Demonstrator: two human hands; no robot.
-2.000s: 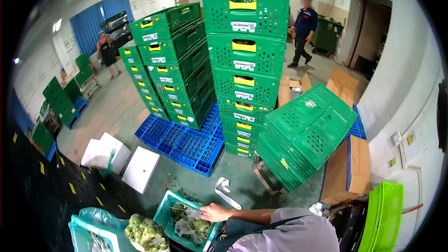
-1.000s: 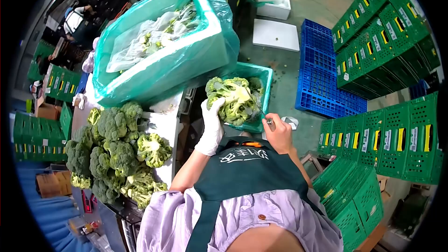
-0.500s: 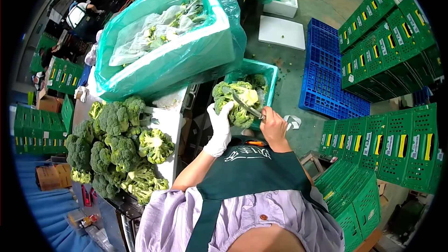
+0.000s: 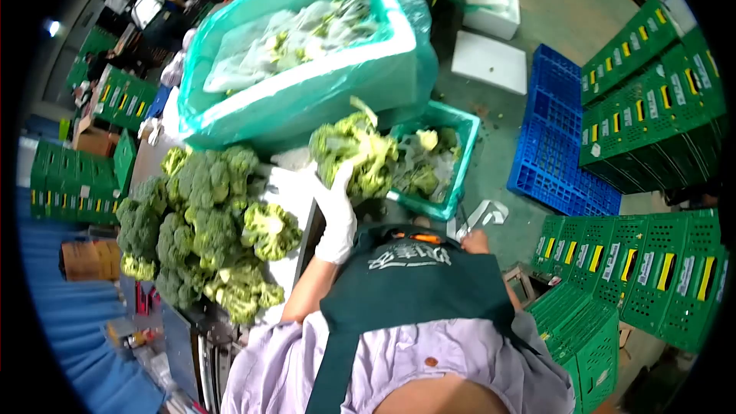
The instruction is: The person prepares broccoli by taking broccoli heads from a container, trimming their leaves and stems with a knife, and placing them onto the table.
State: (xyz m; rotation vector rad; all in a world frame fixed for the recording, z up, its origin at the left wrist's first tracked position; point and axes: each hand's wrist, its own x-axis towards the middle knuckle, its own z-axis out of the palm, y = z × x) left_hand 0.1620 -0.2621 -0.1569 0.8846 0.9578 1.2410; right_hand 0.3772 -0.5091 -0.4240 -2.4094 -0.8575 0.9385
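My left hand [image 4: 335, 211], in a white glove, grips a head of broccoli [image 4: 354, 155] with its cut stem and pale branches turned toward me. My right hand [image 4: 475, 242] is bare and low by the apron's right side, closed around a knife [image 4: 461, 222] whose blade is only partly visible. Just right of the held broccoli, a green crate [image 4: 468, 149] contains broccoli trimmings and a cut stem piece [image 4: 427, 139]. To my left, a pile of broccoli heads [image 4: 207, 176] lies on the white-topped table [image 4: 274, 278].
A large foam box [image 4: 307, 77] lined with green plastic stands ahead, holding broccoli under clear film. Blue pallets [image 4: 544, 126], a white foam lid [image 4: 489, 61] and stacked green crates [image 4: 652, 100] are to the right. Another person [image 4: 151, 9] stands at the far left.
The broccoli in my left hand has moved left and tilted, away from the knife. My right hand has dropped down and right with the knife. A stem piece now shows in the crate.
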